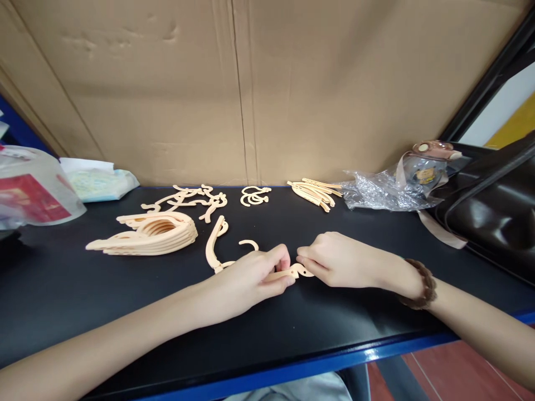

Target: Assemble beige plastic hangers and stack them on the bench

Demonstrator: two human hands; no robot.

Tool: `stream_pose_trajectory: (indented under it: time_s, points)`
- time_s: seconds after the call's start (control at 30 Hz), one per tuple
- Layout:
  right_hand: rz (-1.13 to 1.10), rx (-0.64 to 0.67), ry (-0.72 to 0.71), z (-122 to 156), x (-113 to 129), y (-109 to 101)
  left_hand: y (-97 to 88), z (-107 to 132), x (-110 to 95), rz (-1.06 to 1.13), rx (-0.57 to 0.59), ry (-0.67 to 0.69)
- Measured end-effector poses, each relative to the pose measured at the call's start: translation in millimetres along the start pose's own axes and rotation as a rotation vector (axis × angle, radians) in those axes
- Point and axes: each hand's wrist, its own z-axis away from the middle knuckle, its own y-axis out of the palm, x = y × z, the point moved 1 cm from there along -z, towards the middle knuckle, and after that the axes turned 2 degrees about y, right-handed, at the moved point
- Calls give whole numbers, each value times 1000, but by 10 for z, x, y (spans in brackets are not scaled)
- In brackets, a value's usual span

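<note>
Near the front of the black table, my left hand (254,274) is closed around a beige plastic hanger piece (293,271), whose end with a small hole points right. My right hand (340,260) pinches the curved tip at that end, its fingers hiding part of it. The two hands are a short gap apart. Just beyond my left hand lies a curved hanger arm (214,245), partly covered by the hand. Close to it rests a loose hook (249,244). To the left sits a stack of folded beige hangers (146,236).
Along the back lie loose hanger arms (184,197), several small hooks (254,196) and a bundle of slim beige strips (314,192). Crumpled clear plastic (371,192), a bottle (424,167) and a black bag (493,195) stand right. A plastic tub (37,186) and wipes pack (100,182) are left.
</note>
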Motion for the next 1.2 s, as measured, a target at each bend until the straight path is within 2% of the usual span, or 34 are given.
stream_pose_trajectory:
  time_s: [0.2, 0.4, 0.6, 0.73, 0.93, 1.2]
  points:
    - [-62, -1, 12, -2, -5, -36, 12, -1, 12, -24, -28, -35]
    - [-336, 72, 39, -9, -62, -68, 8, 5, 29, -108, -99, 21]
    - [-511, 96, 67, -23, -112, -70, -2, 6, 10, -184, -160, -53]
    - [-525, 85, 58, -28, -104, -61, -11, 9, 32, -182, -141, -26]
    - [-512, 42, -20, -57, -90, -8, -20, 19, 114, -148, -63, 106]
    - [-358, -14, -32, -76, -46, 24, 2, 0, 108, -89, -45, 167]
